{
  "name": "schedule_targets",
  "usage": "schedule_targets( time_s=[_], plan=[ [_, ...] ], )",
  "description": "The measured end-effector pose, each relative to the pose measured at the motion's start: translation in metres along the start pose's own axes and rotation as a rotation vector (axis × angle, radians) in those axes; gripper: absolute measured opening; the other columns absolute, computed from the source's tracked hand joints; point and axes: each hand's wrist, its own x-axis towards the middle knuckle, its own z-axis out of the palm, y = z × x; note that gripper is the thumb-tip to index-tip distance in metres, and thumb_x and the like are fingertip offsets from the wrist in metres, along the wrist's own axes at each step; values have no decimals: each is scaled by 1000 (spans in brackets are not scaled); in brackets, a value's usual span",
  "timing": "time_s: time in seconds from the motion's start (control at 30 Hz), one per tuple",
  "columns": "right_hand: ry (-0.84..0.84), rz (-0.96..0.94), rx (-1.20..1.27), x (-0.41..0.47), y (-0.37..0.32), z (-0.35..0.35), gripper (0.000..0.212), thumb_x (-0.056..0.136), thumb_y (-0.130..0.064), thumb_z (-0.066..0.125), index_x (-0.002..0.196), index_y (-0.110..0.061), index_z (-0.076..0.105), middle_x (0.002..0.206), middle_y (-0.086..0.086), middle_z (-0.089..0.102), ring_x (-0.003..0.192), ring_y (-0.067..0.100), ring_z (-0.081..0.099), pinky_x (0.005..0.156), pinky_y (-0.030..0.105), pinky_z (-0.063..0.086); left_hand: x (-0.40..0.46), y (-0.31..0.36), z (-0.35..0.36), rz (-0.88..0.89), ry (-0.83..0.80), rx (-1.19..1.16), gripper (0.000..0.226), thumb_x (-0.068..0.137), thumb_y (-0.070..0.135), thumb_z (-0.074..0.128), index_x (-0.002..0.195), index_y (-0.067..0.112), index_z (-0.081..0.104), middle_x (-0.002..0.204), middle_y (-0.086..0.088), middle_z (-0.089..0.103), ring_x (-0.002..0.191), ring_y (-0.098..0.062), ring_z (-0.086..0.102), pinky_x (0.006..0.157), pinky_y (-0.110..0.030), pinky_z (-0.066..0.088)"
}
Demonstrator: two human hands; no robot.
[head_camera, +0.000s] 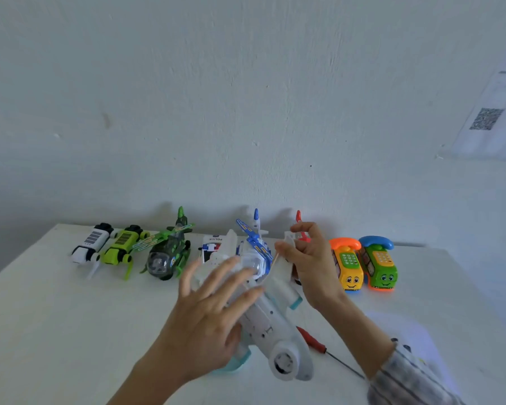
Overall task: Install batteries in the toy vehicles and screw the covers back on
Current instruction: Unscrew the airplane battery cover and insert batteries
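**Cover Handling on the White Toy Plane**

My left hand (214, 311) lies over the white toy plane (272, 331), which sits at the 6 o'clock edge of the table (56, 331) with its round tail end toward me. The fingers (216, 276) are straight and spread apart; they rest along the fuselage and steady it without curling round it.

My right hand (310, 258) is raised just past the plane, toward 1 o'clock from the left hand. Its thumb and fingers pinch a small white piece (288, 244), which I judge to be the battery cover; blur keeps me from confirming its shape. A thin tan stick-like item also shows at these fingers, and I cannot tell what it is.

Step in hand, as I judge it: the cover is off the plane and held clear of it. Whether batteries are seated I cannot tell, since the compartment is hidden under my left hand.

Next move calls for:
1. Lifting the left hand to expose the compartment.
2. Aligning the cover to the opening.
3. Taking up the red-handled screwdriver (311, 337), which lies on the table at 3 o'clock from the plane's tail, close beside it.

The remaining toys stand in a row at 12 o'clock, against the wall.
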Motion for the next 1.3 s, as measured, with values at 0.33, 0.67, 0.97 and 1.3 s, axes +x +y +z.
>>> schedule_targets(
  time_s=[0.33,0.67,0.97,1.3],
  plan=[
    [-291,295,-126,-6,41,-17,24,87,-17,66,103,-10,50,72,17,54,63,25,46,46,28,35,-22,30,28,83,-233,-152,49,66,55,58,110,32,61,95,10,59,82,-10,58,85,-37,31],
    [-374,327,-1227,-16,123,-90,35,85,-42,66,96,-17,43,95,5,53,82,18,47,67,27,35,-57,69,47,-235,-319,-73,51,65,74,47,91,34,66,72,14,50,61,-8,56,68,-33,32],
    [-392,184,-1118,-18,110,-106,23,97,-30,49,89,-9,51,75,1,56,60,8,44,59,22,38,-52,94,62,-304,-341,7,49,64,74,42,83,36,66,65,17,48,51,-4,50,54,-27,42],
    [37,-212,-439,-52,7,-118,15,93,3,35,96,-11,42,67,15,58,52,22,47,48,40,38,-38,121,82,-277,-390,84,52,64,69,36,77,31,69,63,12,52,51,-10,52,54,-32,44]
  ],
)
